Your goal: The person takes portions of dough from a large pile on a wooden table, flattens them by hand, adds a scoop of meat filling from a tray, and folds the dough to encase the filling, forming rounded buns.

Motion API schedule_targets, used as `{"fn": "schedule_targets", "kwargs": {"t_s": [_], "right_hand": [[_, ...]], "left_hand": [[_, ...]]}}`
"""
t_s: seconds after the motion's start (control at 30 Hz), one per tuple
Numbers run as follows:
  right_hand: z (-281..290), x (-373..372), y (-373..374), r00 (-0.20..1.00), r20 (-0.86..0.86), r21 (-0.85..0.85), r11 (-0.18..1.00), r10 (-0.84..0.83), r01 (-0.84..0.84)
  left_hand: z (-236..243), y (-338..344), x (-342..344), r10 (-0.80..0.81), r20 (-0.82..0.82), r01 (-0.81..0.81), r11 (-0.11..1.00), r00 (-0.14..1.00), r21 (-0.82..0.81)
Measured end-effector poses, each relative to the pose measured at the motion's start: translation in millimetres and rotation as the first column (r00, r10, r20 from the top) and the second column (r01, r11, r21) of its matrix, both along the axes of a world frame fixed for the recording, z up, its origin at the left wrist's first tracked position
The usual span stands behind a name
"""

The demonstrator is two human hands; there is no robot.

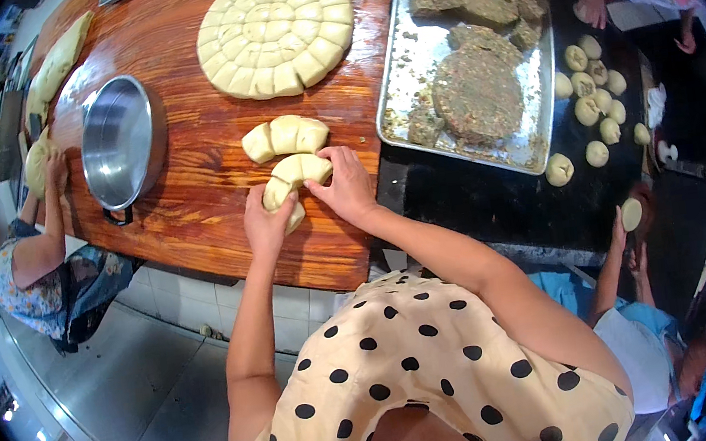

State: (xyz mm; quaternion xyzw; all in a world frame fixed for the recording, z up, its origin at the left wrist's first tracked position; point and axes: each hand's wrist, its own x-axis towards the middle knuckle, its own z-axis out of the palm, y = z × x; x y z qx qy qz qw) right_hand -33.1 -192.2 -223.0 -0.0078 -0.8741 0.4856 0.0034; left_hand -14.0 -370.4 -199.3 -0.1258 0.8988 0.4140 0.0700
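A curved strip of pale dough [298, 169], scored into segments, lies on the wooden table in front of me. My left hand [266, 223] closes its fingers on the strip's left end. At the other end, my right hand [347, 188] grips the dough between thumb and fingers. Another curved dough strip [287, 136] rests just beyond, apart from my hands. A smaller dough piece [294, 218] sits beside my left hand, partly covered by it. Farther back is a large round of dough [275, 29], cut into rings of many small pieces.
A metal pot [122, 142] stands left on the wooden table [199, 173]. To the right, a metal tray [393, 116] bears chopped filling [478, 93]. Several dough balls [596, 153] sit on the dark surface. Co-workers handle dough at left [40, 165] and right [631, 215].
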Motion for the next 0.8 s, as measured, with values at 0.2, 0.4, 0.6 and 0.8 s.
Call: {"fn": "schedule_targets", "kwargs": {"t_s": [0.2,0.4,0.6,0.8], "right_hand": [[55,40,70,0.994,0.103,-0.117,0.992,-0.032,0.044],[32,129,214,0.861,0.231,-0.183,0.849,-0.453,0.496],[-59,205,334,0.419,0.523,-0.061,0.458,-0.742,0.887],[-40,200,329,0.746,0.225,0.144,0.779,-0.627,0.611]], "left_hand": [[30,50,20,-0.099,0.126,0.06,0.957,0.987,0.283],[1,191,33,-0.578,0.313,0.418,0.788,0.753,0.452],[-36,308,29,-0.908,0.039,0.9,0.406,0.417,-0.159],[-12,324,49,-0.952,-0.161,0.925,0.294,0.261,-0.239]]}}
